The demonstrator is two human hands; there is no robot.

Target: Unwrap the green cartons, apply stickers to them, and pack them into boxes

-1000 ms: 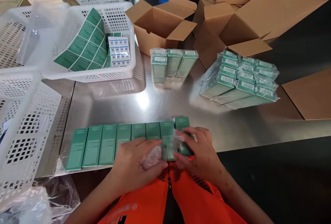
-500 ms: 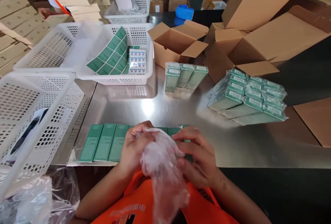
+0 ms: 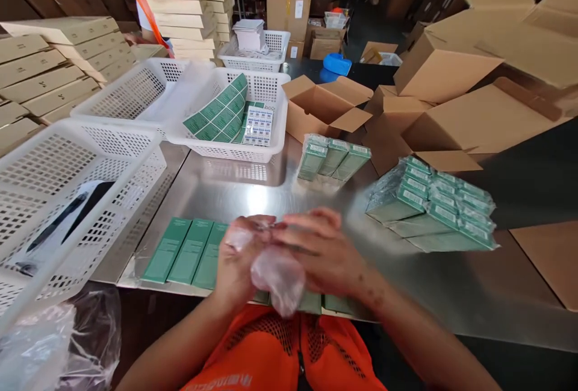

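A crumpled clear plastic bag is bunched between both hands, above the front edge of the steel table. My left hand is closed round its left side. My right hand lies over its right side, fingers bent and partly smeared by motion, gripping the plastic. Beneath and beside the hands runs a row of green boxes lying along the table's near edge; the hands and bag hide its middle. Farther back stand a few wrapped green boxes, and to the right a larger plastic-wrapped bundle of green boxes.
White baskets stand at left and back, one holding green label sheets. An open carton and larger cartons fill the back right. Loose plastic bags lie lower left. A person partly shows behind the stacked boxes.
The bag has been gathered into a smaller bunch, and its hanging tail has drawn up. My right hand has moved left, over the bag. The camera view has tilted upward.
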